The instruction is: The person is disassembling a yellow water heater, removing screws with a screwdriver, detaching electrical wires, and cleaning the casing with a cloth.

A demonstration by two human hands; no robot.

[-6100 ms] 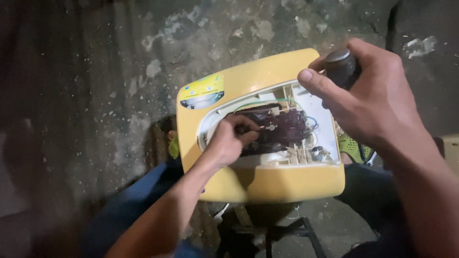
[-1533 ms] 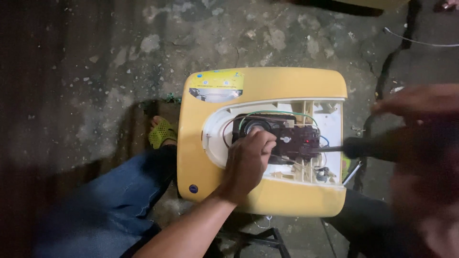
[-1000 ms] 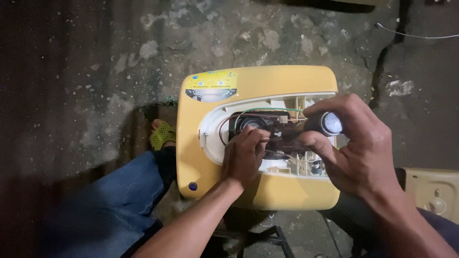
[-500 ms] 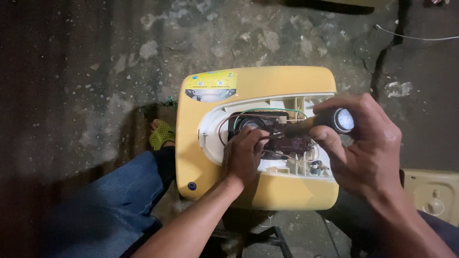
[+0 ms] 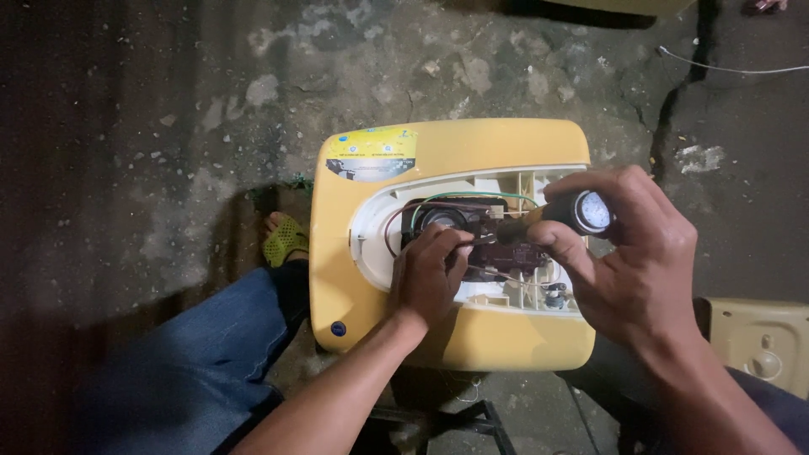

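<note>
Yellow plastic appliance housing point(image 5: 472, 337) sat opened on the person's lap, dark circuit board point(image 5: 506, 244) exposed inside. Left hand point(image 5: 428, 278) pinched a small part on the board. Right hand point(image 5: 628, 253) was wrapped around a black-handled screwdriver point(image 5: 556, 217), tip at the board.

One label only: a rectangular sticker point(image 5: 371, 153), yellow above with a dark band along its lower edge and small blue round marks, stuck flat on the yellow casing point(image 5: 472, 143), up and to the left of the left hand point(image 5: 430, 278), well apart from it.
</note>
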